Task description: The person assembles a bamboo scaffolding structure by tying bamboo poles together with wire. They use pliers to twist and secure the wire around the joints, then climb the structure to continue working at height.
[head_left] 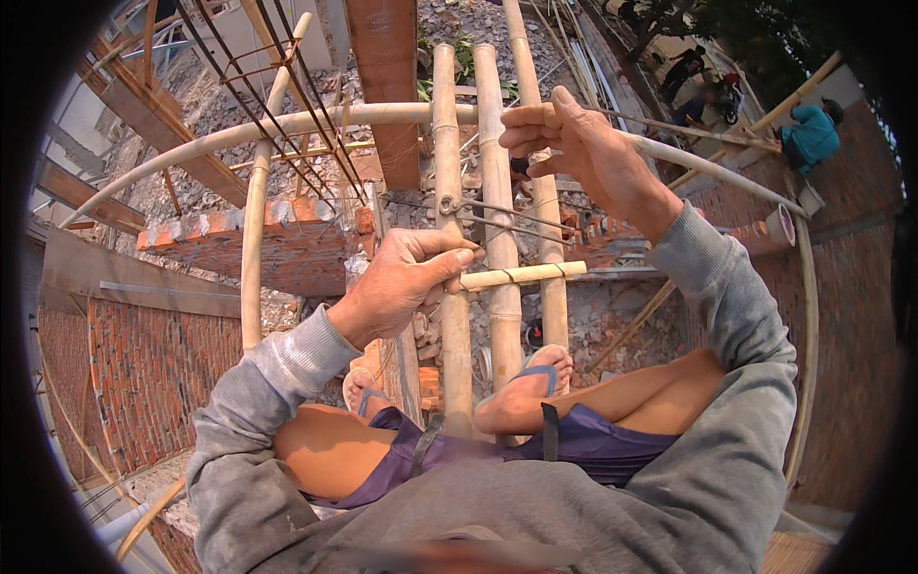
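My left hand [406,277] is closed in a pinch beside the left bamboo pole [448,153], at the left end of a short pale stick [535,274]. What lies between its fingertips is too small to make out. The stick crosses three long bamboo poles, with dark ties wrapped round it. My right hand [598,153] is raised over the right-hand pole, fingers stretched to the left and thumb apart, holding nothing visible. Between the hands, thin bent metal rods [507,222] with a looped end lie across the poles.
I sit high on a bamboo frame, sandalled feet by the poles. A curved bamboo rail [229,139] crosses ahead. Steel rebar [277,105] and a wooden board [384,86] rise at the left. Brick walls [163,373] and rubble lie below. A person in teal [811,134] is at far right.
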Demonstrator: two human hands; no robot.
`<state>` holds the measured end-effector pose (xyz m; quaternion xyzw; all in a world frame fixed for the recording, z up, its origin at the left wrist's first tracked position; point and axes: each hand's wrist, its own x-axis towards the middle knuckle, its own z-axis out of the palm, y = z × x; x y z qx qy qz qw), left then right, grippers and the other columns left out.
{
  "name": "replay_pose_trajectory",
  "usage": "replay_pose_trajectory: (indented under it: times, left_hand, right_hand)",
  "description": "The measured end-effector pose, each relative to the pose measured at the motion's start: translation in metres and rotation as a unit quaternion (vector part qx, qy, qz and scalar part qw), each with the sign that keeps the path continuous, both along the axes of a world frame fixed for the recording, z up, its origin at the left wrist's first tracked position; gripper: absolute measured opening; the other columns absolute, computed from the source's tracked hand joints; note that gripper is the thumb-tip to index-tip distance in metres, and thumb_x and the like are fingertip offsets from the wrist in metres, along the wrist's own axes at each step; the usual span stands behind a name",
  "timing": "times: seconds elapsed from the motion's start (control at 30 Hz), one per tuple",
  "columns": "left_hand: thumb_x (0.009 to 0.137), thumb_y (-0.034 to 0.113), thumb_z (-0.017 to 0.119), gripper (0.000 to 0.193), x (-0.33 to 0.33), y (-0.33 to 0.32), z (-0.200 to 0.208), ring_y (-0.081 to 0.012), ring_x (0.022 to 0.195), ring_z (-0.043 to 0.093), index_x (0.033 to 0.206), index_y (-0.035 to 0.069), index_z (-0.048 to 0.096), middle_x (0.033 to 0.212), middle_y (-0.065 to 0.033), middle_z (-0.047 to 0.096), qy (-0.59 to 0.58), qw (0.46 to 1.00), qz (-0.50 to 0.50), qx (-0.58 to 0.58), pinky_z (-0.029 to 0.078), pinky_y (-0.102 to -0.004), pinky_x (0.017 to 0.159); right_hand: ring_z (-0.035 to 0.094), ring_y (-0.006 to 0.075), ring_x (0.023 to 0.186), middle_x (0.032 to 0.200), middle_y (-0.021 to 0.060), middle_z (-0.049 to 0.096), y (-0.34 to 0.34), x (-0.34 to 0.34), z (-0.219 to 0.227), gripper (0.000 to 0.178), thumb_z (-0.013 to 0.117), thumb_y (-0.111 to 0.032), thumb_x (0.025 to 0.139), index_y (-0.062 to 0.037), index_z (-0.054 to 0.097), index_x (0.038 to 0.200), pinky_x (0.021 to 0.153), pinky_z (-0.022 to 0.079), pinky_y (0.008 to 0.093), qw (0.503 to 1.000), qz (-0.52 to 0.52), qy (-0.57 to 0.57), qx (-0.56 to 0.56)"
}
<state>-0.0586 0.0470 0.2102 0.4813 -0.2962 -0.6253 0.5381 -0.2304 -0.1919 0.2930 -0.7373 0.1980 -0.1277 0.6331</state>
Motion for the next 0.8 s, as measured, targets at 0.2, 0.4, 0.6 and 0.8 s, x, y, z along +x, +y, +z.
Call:
replay_pose_trajectory:
  times: [0.2,0.4,0.6,0.8]
  left_hand:
    - [0.110,0.020,0.073,0.027,-0.021,-0.008,-0.006,-0.0013,0.053,0.050,0.121,-0.004,0.080,0.074,-0.0014,0.069,-0.044,0.998,-0.035,-0.026,0.035,-0.0214,0.046]
    - [0.111,0.022,0.073,0.029,-0.022,-0.008,-0.005,-0.0009,0.054,0.047,0.125,-0.003,0.077,0.077,-0.0006,0.070,-0.013,0.999,-0.022,-0.021,0.031,-0.0211,0.047]
    - [0.114,0.021,0.067,0.025,-0.007,-0.007,-0.008,0.0003,0.053,0.042,0.127,0.001,0.074,0.078,0.0031,0.068,0.115,0.992,0.038,-0.022,0.028,-0.0200,0.047]
    - [0.115,0.023,0.065,0.024,-0.002,-0.007,-0.008,0.0000,0.053,0.041,0.126,0.003,0.072,0.078,0.0030,0.066,0.170,0.983,0.053,-0.038,0.028,-0.0195,0.046]
  right_hand:
    - [0.065,0.0283,0.125,0.131,0.0231,0.069,0.045,0.005,-0.054,0.097,0.033,-0.076,0.112,0.0102,0.060,0.146,0.104,0.056,0.0469,0.992,0.104,0.045,0.053]
    - [0.068,0.0245,0.113,0.119,0.0196,0.070,0.042,0.010,-0.037,0.075,0.049,-0.060,0.115,0.0089,0.065,0.138,0.093,0.060,0.0418,0.992,-0.036,0.020,0.118]
    - [0.073,0.0122,0.087,0.102,0.0076,0.079,0.017,-0.015,-0.034,0.034,0.082,-0.020,0.100,0.0010,0.075,0.126,0.073,0.060,0.0270,0.996,0.065,0.054,0.027]
    - [0.070,0.0102,0.076,0.091,0.0054,0.077,0.041,-0.006,-0.048,0.035,0.086,-0.031,0.098,-0.0001,0.080,0.114,0.066,0.057,0.0259,0.996,0.030,0.023,0.080]
